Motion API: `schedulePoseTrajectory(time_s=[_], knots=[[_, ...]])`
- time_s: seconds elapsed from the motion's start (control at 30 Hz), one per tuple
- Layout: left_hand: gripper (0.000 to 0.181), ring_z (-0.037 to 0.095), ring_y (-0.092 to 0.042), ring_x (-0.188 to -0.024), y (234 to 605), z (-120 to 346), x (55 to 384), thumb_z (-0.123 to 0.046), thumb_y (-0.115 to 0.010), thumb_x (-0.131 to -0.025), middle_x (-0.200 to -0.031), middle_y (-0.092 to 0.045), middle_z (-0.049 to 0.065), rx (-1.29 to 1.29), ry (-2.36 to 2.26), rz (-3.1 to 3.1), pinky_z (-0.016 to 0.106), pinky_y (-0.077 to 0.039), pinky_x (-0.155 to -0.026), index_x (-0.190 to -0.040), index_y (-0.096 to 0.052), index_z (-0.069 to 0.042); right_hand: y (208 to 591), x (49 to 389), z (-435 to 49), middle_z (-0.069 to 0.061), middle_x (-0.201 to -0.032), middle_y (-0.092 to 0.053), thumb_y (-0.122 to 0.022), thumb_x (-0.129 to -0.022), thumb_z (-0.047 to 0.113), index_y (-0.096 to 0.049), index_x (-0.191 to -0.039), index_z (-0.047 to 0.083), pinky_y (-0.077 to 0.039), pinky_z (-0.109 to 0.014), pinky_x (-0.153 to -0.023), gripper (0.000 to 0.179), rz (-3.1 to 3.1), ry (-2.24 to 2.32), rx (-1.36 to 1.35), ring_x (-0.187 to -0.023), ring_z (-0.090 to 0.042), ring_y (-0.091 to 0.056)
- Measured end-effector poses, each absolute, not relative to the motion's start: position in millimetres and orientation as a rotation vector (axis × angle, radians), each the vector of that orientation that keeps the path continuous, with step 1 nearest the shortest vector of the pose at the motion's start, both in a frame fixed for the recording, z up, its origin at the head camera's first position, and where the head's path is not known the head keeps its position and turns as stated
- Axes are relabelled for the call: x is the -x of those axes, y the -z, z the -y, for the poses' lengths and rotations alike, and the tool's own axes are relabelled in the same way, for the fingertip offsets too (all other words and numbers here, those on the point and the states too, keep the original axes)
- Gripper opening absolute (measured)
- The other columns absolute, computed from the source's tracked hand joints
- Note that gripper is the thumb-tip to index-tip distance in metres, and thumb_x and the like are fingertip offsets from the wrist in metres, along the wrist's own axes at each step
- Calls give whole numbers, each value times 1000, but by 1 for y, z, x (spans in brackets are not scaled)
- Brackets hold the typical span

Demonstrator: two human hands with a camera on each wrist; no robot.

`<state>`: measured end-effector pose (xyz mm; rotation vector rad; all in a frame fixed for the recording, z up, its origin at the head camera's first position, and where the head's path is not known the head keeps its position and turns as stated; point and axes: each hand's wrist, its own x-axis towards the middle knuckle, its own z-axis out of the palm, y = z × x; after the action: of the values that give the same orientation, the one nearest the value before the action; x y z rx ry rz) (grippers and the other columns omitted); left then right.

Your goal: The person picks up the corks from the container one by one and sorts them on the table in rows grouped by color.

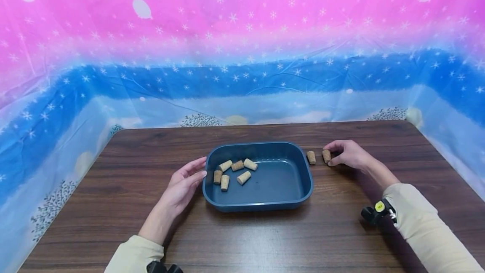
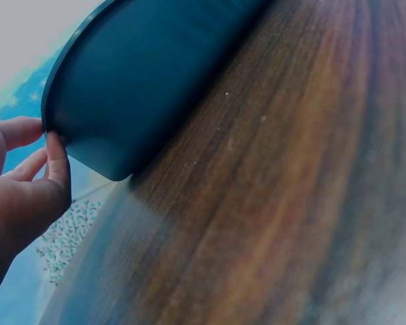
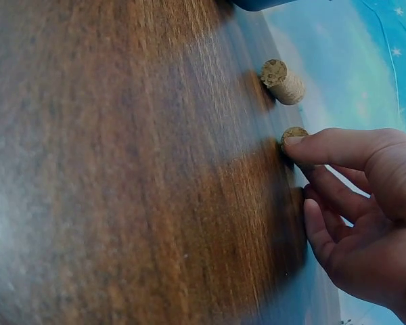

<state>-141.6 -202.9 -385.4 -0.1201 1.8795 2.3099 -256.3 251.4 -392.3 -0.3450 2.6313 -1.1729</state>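
My left hand (image 1: 182, 188) is at the left end of a dark blue plastic basin (image 1: 257, 206), fingers extended, with thumb and fingertips touching its rim; the left wrist view shows this hand (image 2: 27, 196) against the outer wall (image 2: 135, 88). To the right of the basin, my right hand (image 1: 351, 155) pinches a cork (image 1: 326, 156) between thumb and fingers, close over the table. The thumb covers part of this cork (image 3: 294, 131) in the right wrist view. Between it and the basin a second cork (image 1: 311, 157) stands upright on the table.
Several corks (image 1: 225, 183) lie in the left half of the basin. The dark wooden table (image 1: 257, 239) ends at a back edge, behind which hangs a pink and blue snowflake cloth (image 1: 242, 75). A black device (image 1: 373, 214) is strapped to the right sleeve.
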Motion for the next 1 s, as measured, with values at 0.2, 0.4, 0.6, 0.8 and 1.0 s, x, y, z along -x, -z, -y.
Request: schedulePoseTrajectory(time_s=[0.2,0.4,0.6,0.8,1.0], knots=[[50,20,-47,-119,386,203,142,-2,-55,-96,-136,-44,15,125,-2310,-1884,23,-42,-98,-143,-41,2,392,256,-251,-24,-117,-60,-76,-77,0,-61,-118,-7,-40,-51,-95,45,-2624,1180,345,-111,-38,-52],[49,19,-47,-118,386,203,142,-2,-55,-96,-135,-44,14,124,-2309,-1884,24,-42,-97,-143,-40,2,392,256,-252,-25,-119,-59,-76,-77,0,-60,-119,-7,-38,-53,-97,46,-2620,1181,349,-113,-39,-50],[49,20,-47,-120,385,204,141,-3,-55,-97,-138,-43,14,142,-2291,-1893,24,-42,-98,-144,-40,1,394,256,-252,-27,-122,-58,-77,-77,1,-60,-122,-7,-35,-56,-100,49,-2627,1168,352,-116,-41,-48],[49,19,-50,-119,385,204,141,-4,-54,-97,-140,-41,15,145,-2285,-1897,24,-42,-99,-144,-40,1,394,256,-253,-28,-124,-57,-77,-76,1,-59,-123,-7,-35,-57,-101,51,-2623,1183,365,-117,-41,-48],[50,19,-48,-119,385,203,141,-2,-54,-97,-139,-42,16,138,-2296,-1889,24,-42,-98,-144,-39,2,390,255,-254,-27,-124,-57,-78,-76,3,-58,-125,-7,-36,-56,-100,53,-2611,1192,373,-119,-42,-48]])
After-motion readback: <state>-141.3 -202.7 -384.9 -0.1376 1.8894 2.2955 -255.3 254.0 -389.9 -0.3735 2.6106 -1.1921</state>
